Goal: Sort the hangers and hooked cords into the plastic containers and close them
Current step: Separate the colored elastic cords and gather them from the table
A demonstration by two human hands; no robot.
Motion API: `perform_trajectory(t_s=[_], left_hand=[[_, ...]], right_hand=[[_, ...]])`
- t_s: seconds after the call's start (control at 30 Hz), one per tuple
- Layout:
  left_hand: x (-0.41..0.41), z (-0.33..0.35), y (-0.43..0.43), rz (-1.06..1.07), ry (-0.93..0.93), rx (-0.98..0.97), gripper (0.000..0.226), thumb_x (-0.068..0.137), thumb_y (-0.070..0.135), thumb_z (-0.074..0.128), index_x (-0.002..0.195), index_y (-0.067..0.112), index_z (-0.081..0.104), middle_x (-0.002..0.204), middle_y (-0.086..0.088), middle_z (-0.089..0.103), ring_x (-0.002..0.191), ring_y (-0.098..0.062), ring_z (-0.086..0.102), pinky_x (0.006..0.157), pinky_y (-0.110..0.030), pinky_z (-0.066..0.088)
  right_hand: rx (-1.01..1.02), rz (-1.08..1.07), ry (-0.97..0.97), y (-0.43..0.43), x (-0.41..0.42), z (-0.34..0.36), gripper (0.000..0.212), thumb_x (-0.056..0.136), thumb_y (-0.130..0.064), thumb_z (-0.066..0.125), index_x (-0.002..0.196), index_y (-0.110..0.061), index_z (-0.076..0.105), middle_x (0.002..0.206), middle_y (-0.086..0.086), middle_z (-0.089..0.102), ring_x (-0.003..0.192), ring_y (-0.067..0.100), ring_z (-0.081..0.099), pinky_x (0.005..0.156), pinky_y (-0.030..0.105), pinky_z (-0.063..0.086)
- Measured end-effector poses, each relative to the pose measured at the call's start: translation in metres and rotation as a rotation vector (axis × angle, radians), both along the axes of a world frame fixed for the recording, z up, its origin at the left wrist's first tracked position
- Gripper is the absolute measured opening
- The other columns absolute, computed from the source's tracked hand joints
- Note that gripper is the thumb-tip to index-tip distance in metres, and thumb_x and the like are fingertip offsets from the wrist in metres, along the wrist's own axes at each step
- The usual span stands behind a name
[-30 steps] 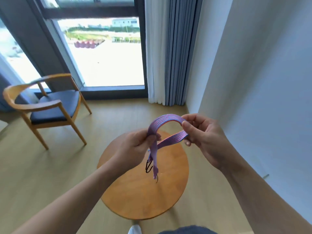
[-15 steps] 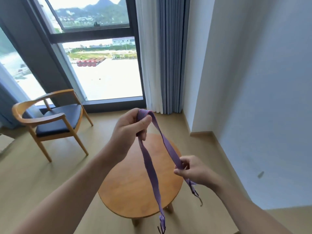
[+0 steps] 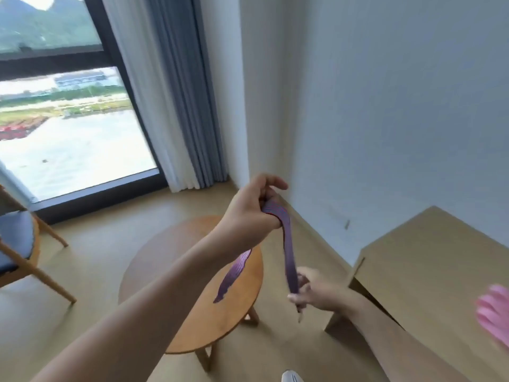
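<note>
White shoe toe (image 3: pixel 291 377) at the bottom edge, on light wood floor (image 3: pixel 91 260).

Right hand (image 3: pixel 311 292) is low and right of the round wooden table (image 3: pixel 190 274). Fingers are curled, pinching one strand of the purple flat elastic cord (image 3: pixel 287 244) near its lower end. A thin bit pokes out below the fist, too blurred to call it a hook.

Left hand (image 3: pixel 249 213) is higher, above the table's far right edge. Fingers are curled round the cord's fold, with the cord draped over them. One strand runs down taut to the right hand. The other hangs behind the left wrist, its end loose over the tabletop and motion-blurred. The whole cord is in the air between the hands and touches no surface.

Right side: light wooden desk (image 3: pixel 429 271) against the white wall (image 3: pixel 385 106). A pink blurred object (image 3: pixel 493 318) sits at the frame edge over it, can't ID.

Left edge: wooden armchair with a dark seat pad (image 3: pixel 16 238), partly cut off.

Far: grey and white curtains (image 3: pixel 179 92) in the corner. Beside them a dark-framed window (image 3: pixel 68 111) showing water and hills.
</note>
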State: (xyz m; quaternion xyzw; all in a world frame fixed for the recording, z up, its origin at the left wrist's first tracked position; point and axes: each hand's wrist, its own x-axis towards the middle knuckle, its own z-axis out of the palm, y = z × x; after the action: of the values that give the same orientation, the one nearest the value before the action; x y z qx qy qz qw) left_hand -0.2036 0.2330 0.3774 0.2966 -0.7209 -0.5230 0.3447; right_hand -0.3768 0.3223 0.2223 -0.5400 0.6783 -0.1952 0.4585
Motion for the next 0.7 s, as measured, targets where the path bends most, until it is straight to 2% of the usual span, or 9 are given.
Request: perform_trajectory(t_s=[0.07, 0.13, 0.2, 0.27, 0.37, 0.47, 0.53, 0.6, 0.7], left_hand=[[-0.012, 0.001, 0.023, -0.143, -0.018, 0.015, 0.05, 0.071, -0.012, 0.055, 0.109, 0.02, 0.063, 0.076, 0.005, 0.049, 0.066, -0.015, 0.045, 0.064, -0.029, 0.041], [-0.026, 0.003, 0.051, -0.311, -0.016, 0.056, 0.052, 0.069, -0.012, 0.055, 0.109, 0.02, 0.064, 0.077, 0.006, 0.048, 0.069, -0.018, 0.045, 0.068, -0.033, 0.039], [-0.043, 0.01, 0.083, -0.491, 0.016, 0.09, 0.053, 0.064, -0.01, 0.053, 0.108, 0.018, 0.064, 0.078, 0.005, 0.048, 0.067, -0.014, 0.045, 0.066, -0.027, 0.041], [-0.059, 0.02, 0.114, -0.653, 0.08, 0.142, 0.053, 0.063, -0.012, 0.052, 0.106, 0.016, 0.064, 0.079, 0.003, 0.047, 0.064, -0.01, 0.046, 0.062, -0.02, 0.042], [-0.084, 0.03, 0.147, -0.802, 0.176, 0.272, 0.051, 0.062, -0.012, 0.053, 0.096, 0.022, 0.07, 0.082, -0.002, 0.049, 0.064, -0.012, 0.047, 0.059, -0.022, 0.039], [-0.111, 0.025, 0.16, -0.743, 0.177, 0.294, 0.044, 0.061, -0.006, 0.058, 0.086, 0.027, 0.074, 0.077, 0.004, 0.061, 0.07, -0.015, 0.056, 0.065, -0.026, 0.043], [-0.134, 0.006, 0.164, -0.585, 0.081, 0.19, 0.038, 0.065, 0.001, 0.061, 0.093, 0.024, 0.073, 0.088, 0.004, 0.068, 0.081, -0.015, 0.06, 0.071, -0.02, 0.046], [-0.158, -0.022, 0.174, -0.418, -0.213, -0.083, 0.05, 0.077, 0.002, 0.061, 0.121, 0.025, 0.066, 0.123, 0.0, 0.065, 0.101, -0.014, 0.059, 0.076, -0.014, 0.047], [-0.181, -0.068, 0.209, -0.597, -0.464, -0.473, 0.087, 0.081, 0.001, 0.07, 0.159, 0.017, 0.034, 0.164, -0.007, 0.029, 0.151, -0.025, 0.028, 0.119, -0.026, 0.028]], right_hand=[[-0.077, -0.118, 0.005, 0.033, 0.009, -0.009, 0.072, 0.081, -0.032, 0.082, 0.142, -0.025, 0.045, 0.137, -0.008, 0.054, 0.122, 0.01, 0.056, 0.105, 0.029, 0.044], [-0.179, -0.24, -0.079, 0.062, 0.019, -0.009, 0.094, 0.074, -0.034, 0.088, 0.151, -0.03, 0.034, 0.146, -0.02, 0.039, 0.137, -0.001, 0.038, 0.109, 0.018, 0.032], [-0.248, -0.31, -0.177, 0.089, 0.028, -0.002, 0.096, 0.07, -0.032, 0.09, 0.149, -0.037, 0.034, 0.144, -0.035, 0.038, 0.127, -0.013, 0.039, 0.1, 0.009, 0.037], [-0.267, -0.392, -0.208, 0.117, 0.033, -0.002, 0.071, 0.071, -0.027, 0.09, 0.13, -0.039, 0.054, 0.127, -0.046, 0.046, 0.104, -0.02, 0.049, 0.089, 0.004, 0.04], [-0.241, -0.54, -0.27, 0.165, 0.033, -0.014, 0.021, 0.075, -0.021, 0.086, 0.088, -0.016, 0.07, 0.095, -0.006, 0.069, 0.088, 0.007, 0.063, 0.086, 0.024, 0.045], [-0.201, -0.778, -0.257, 0.225, 0.022, -0.026, 0.032, 0.079, -0.029, 0.082, 0.062, -0.014, 0.059, 0.061, 0.008, 0.06, 0.059, 0.018, 0.057, 0.069, 0.028, 0.048], [-0.185, -0.972, -0.172, 0.268, 0.01, -0.024, 0.046, 0.077, -0.044, 0.081, 0.054, -0.017, 0.052, 0.049, 0.007, 0.057, 0.047, 0.018, 0.053, 0.061, 0.026, 0.05], [-0.189, -1.123, -0.104, 0.309, -0.003, -0.015, 0.051, 0.074, -0.05, 0.079, 0.054, -0.014, 0.05, 0.045, 0.007, 0.055, 0.042, 0.02, 0.053, 0.054, 0.027, 0.048], [-0.223, -1.217, 0.107, 0.357, -0.023, 0.007, 0.049, 0.074, -0.048, 0.08, 0.054, -0.021, 0.045, 0.043, -0.008, 0.047, 0.043, 0.014, 0.048, 0.051, 0.028, 0.038]])
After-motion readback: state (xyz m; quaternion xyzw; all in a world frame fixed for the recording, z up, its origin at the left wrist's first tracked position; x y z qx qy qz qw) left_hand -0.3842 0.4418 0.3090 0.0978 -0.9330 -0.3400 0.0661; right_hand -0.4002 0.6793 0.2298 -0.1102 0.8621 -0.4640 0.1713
